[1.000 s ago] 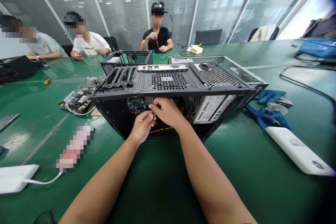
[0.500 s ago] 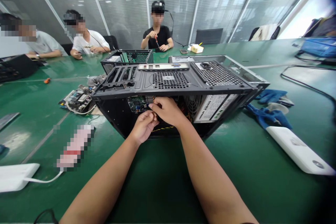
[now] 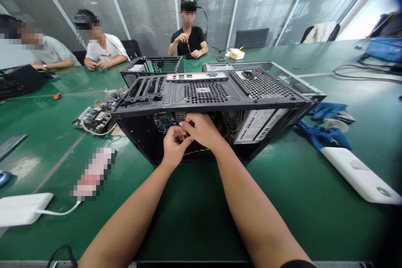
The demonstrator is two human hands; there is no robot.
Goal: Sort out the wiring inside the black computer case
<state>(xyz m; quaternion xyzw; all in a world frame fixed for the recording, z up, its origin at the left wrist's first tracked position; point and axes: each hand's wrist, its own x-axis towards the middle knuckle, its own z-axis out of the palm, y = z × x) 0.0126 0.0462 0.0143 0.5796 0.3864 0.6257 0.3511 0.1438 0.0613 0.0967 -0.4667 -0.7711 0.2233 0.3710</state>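
Note:
A black computer case (image 3: pixel 169 104) lies in front of me with its open side facing me. Both hands reach in through that side and meet near a green motherboard (image 3: pixel 163 121). My left hand (image 3: pixel 176 142) has its fingers curled together against the right one. My right hand (image 3: pixel 202 130) is bent over, fingertips pinched beside the left fingers. What they pinch is hidden; cables run close by. Right of my hands sit the power supply (image 3: pixel 259 125), with a white label, and its fan grille. Yellow-banded wires (image 3: pixel 196 151) lie below my hands.
A loose circuit board (image 3: pixel 96 116) lies left of the case, beyond a covered phone (image 3: pixel 94 173) cabled to a white power bank (image 3: pixel 25 209). Blue gloves (image 3: pixel 333 130) and a white device (image 3: pixel 361 173) are at right. Several people sit across the table, one holding a screwdriver (image 3: pixel 188 45).
My left hand has turned and moved slightly up, its fingers now curling more tightly by the right hand. The right hand stays nearly in place. The view has shifted a little.

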